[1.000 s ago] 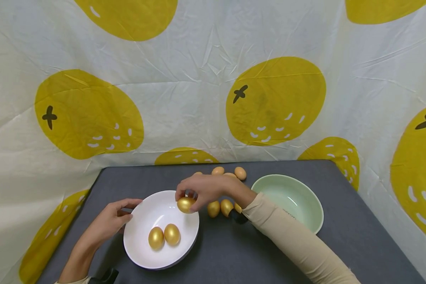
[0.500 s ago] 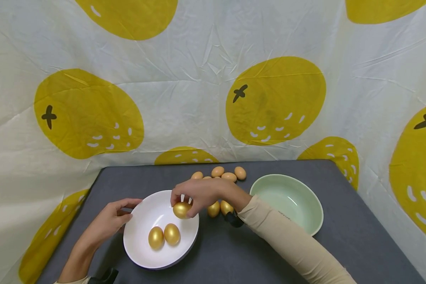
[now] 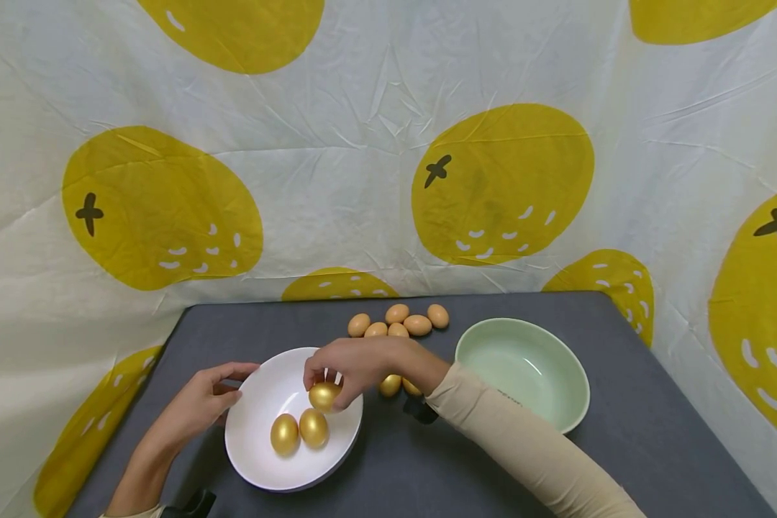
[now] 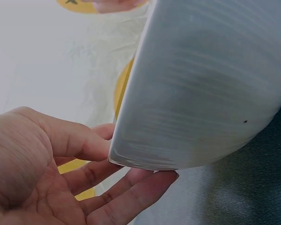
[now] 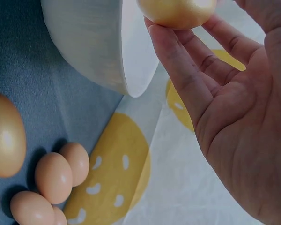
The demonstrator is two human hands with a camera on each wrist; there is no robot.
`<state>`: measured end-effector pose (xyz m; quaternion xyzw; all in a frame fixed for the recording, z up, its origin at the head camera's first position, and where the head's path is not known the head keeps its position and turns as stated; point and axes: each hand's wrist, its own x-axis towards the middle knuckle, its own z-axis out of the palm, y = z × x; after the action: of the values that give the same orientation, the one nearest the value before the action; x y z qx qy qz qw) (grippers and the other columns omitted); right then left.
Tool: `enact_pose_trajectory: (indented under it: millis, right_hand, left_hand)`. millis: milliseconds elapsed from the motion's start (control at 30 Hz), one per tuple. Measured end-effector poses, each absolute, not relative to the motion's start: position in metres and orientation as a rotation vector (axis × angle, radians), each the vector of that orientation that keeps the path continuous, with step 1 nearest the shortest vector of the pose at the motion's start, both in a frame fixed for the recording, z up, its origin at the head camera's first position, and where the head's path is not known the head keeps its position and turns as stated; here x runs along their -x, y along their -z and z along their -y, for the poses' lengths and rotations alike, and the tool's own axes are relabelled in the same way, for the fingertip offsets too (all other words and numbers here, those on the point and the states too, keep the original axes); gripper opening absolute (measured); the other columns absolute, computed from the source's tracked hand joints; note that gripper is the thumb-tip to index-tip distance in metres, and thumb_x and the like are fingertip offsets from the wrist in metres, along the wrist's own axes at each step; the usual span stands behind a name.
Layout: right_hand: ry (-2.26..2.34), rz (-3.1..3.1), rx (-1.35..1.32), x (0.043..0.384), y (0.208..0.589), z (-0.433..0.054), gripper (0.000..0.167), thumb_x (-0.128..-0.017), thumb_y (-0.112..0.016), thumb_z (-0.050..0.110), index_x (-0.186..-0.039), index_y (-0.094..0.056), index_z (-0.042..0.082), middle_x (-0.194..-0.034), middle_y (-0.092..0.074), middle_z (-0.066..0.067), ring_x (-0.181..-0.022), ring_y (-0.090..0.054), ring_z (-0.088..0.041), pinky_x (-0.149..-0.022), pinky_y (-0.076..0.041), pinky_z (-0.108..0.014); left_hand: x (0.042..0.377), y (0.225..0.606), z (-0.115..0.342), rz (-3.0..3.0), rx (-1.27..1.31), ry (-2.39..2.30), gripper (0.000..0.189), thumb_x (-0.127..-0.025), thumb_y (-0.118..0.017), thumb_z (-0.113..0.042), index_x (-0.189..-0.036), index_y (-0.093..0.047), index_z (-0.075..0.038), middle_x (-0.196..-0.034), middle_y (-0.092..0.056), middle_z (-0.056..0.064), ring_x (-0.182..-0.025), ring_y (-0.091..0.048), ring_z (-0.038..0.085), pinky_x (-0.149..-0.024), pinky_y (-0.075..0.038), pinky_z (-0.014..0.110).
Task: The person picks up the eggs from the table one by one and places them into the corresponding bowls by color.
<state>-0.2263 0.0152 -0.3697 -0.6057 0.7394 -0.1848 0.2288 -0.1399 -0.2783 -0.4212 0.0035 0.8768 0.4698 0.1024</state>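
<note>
My left hand (image 3: 201, 399) grips the white bowl (image 3: 255, 464) at its left rim. In the left wrist view the thumb lies at the rim and the fingers (image 4: 136, 194) reach along the outer wall. Held by its fingertips, a golden egg (image 3: 324, 397) is in my right hand (image 3: 365, 363), low over the bowl's right side. The right wrist view shows that same golden egg (image 5: 178, 11) between fingers and thumb, cut off at the top. Two other golden eggs (image 3: 285, 434) lie side by side inside the bowl.
Several brown eggs (image 3: 417, 325) lie at the back middle of the dark grey table (image 3: 421, 475). Golden eggs (image 3: 391, 386) sit nearer, partly hidden behind the right forearm. A pale green bowl (image 3: 514, 349) stands at the right, partly covered by the sleeve (image 3: 524, 439).
My right hand has moved left and lower into the white bowl with the golden egg, closer to the two eggs there. More brown eggs show behind it. The left hand stays put.
</note>
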Motion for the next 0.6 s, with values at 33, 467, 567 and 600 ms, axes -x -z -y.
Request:
enact_pose_trajectory:
  millis: [33,467,567,600]
  right_hand:
    - [0.496,-2.035,1.678,0.2256,0.3698,-0.0143,0.033,-0.087,-0.075,0.010,-0.118,-0.064,0.011,-0.109,-0.062,0.005,-0.100,-0.058,-0.004,-0.092,-0.052,-0.019]
    - [0.417,-2.018,1.696,0.2193,0.3735,-0.0073,0.039,-0.084,-0.076,0.008,-0.121,-0.067,0.013,-0.107,-0.059,0.003,-0.098,-0.057,-0.002,-0.091,-0.050,-0.016]
    - [0.403,-2.015,1.700,0.2185,0.3751,-0.0060,0.038,-0.084,-0.076,0.008,-0.120,-0.067,0.012,-0.107,-0.059,0.003,-0.098,-0.056,-0.002,-0.091,-0.049,-0.015]
    - [0.398,-2.014,1.703,0.2182,0.3755,-0.0056,0.038,-0.084,-0.076,0.007,-0.120,-0.068,0.012,-0.107,-0.059,0.003,-0.098,-0.056,-0.002,-0.090,-0.049,-0.014]
  left_hand:
    - [0.1399,0.4213,0.2783,-2.590,-0.011,-1.385,0.046,-0.093,-0.060,0.002,-0.139,-0.059,-0.003,-0.129,-0.062,0.022,-0.091,-0.069,0.027,-0.066,-0.062,0.043]
    - [0.1376,0.4196,0.2766,-2.571,-0.014,-1.406,0.047,-0.094,-0.059,0.003,-0.141,-0.056,0.000,-0.130,-0.060,0.024,-0.096,-0.069,0.029,-0.068,-0.062,0.044]
    - [0.1376,0.4190,0.2761,-2.578,-0.011,-1.396,0.047,-0.094,-0.059,0.004,-0.140,-0.057,0.000,-0.130,-0.060,0.024,-0.095,-0.069,0.029,-0.068,-0.062,0.044]
    - [0.1376,0.4188,0.2760,-2.579,-0.010,-1.393,0.047,-0.093,-0.059,0.004,-0.140,-0.057,0.000,-0.130,-0.060,0.024,-0.094,-0.069,0.029,-0.067,-0.062,0.044]
